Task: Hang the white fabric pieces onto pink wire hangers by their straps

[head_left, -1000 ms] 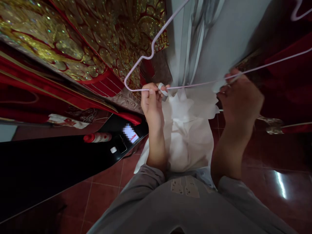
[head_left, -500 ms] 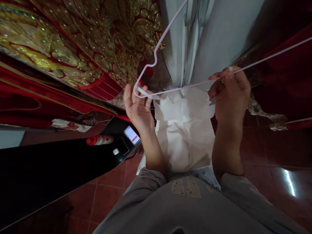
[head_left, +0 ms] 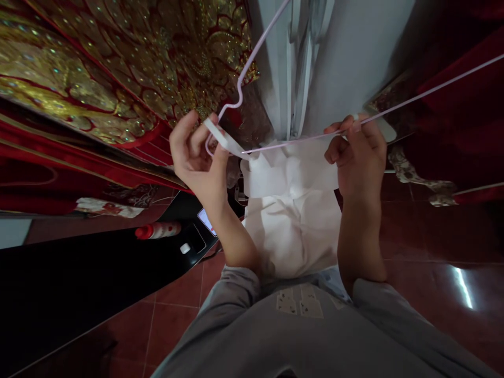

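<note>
A thin white wire hanger (head_left: 252, 58) is held up in front of me, with a white garment (head_left: 293, 210) hanging below its bottom bar. My left hand (head_left: 197, 152) is closed in a pinch on a white strap (head_left: 224, 140) of the garment at the hanger's left corner. My right hand (head_left: 358, 152) is closed on the hanger's wire and another white strap end near the right side. Both forearms come out of grey sleeves.
Red and gold embroidered garments (head_left: 118, 68) hang close on the left, dark red cloth (head_left: 464, 115) on the right. A black table (head_left: 79, 278) at lower left carries a red-capped bottle (head_left: 157, 230) and a phone (head_left: 205, 219). A white door frame (head_left: 299, 63) stands ahead over red floor tiles (head_left: 433, 247).
My left hand has moved left and up, pulling the white strap out to the hanger's left corner. My right hand has shifted slightly left along the wire. The hanger has tilted a little.
</note>
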The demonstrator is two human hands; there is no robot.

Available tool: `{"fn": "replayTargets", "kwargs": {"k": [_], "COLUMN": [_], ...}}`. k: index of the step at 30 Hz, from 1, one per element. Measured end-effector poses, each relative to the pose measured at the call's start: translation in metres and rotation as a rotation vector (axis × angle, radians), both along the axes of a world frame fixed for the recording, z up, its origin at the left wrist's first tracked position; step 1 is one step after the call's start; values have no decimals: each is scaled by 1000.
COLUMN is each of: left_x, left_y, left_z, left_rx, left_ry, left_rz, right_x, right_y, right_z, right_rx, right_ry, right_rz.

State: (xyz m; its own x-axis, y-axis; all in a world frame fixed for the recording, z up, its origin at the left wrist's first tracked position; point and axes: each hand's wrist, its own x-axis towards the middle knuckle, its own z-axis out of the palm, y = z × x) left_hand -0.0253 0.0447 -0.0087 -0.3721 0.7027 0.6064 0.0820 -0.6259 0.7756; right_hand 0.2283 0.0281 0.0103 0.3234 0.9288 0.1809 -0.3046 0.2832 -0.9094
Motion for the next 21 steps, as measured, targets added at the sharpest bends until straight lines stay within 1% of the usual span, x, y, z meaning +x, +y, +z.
{"fn": "replayTargets", "kwargs": {"k": [3,5,7,8,9,10,11,12,14,16,17,18,20,21], "left_x": [2,4,8,11,14,16,17,16,11,5,4,5,14,22], "left_y": [7,8,6,4,3,3,3,4,8,9,9,7,1,-3], "left_z": [20,39,59,68,75,79,79,76,61,38,26,15,-3,-9], "left_rx": [-43,-82,-150,-169,-269,-332,-389,-418,-371,-249,-229,-193,-240,-297], "left_ry": [48,107,188,183,169,84,-12,-95,-165,-77,-56,-124,-276,-309], "left_rz": [-44,-90,-167,-168,-203,-196,-189,-180,-155,-134,-151,-104,-132,-195], "right_x": [-7,-10,-10,-10,-9,-9,-8,-7,-7,-8,-9,-11,-13,-14], "right_y": [-3,-3,-2,-1,0,1,1,1,0,-1,-1,-1,0,1], "right_z": [2,2,2,2,1,1,1,1,0,0,-1,-2,-5,-7], "right_rx": [-8,-9,-8,-10,-12,-18,-23,-28,-36,-33,-30,-31,-34,-34], "right_ry": [-4,16,44,50,52,46,43,41,36,27,19,8,-1,-1], "right_rz": [-3,-6,-4,-9,-19,-24,-30,-34,-27,-20,-19,-14,-17,-17]}}
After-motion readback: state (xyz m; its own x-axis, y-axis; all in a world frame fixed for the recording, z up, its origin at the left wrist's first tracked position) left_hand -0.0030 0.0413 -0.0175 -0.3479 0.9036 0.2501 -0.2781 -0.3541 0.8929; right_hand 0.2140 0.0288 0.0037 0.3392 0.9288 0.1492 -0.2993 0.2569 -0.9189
